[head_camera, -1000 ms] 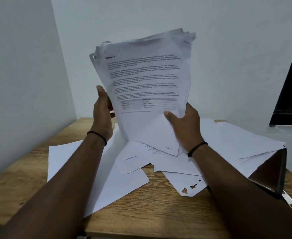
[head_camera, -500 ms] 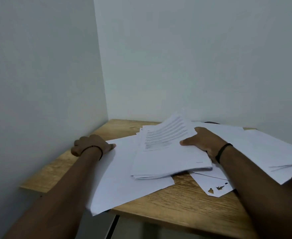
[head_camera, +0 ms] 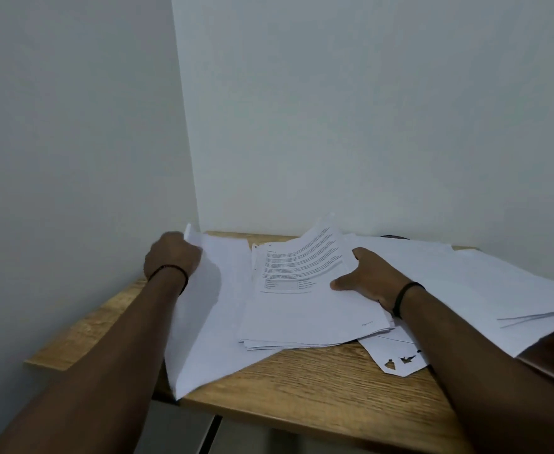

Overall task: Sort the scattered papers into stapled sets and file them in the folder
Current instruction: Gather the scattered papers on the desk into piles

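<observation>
Now left hand [head_camera: 172, 257] has lifted a blank sheet's [head_camera: 213, 306] far corner, gripping it; right hand [head_camera: 372, 278] flat on the printed stack [head_camera: 302, 309] mid-desk [head_camera: 302, 388].

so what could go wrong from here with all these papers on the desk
1. The blank sheet that the left hand grips overhangs the front edge of the wooden desk; it could slide off or crease.
2. The printed stack under the right hand is fanned at its front edge, so pages may shift out of order.

Bare table [head_camera: 318, 381] front; walls [head_camera: 72, 126] close behind.
</observation>
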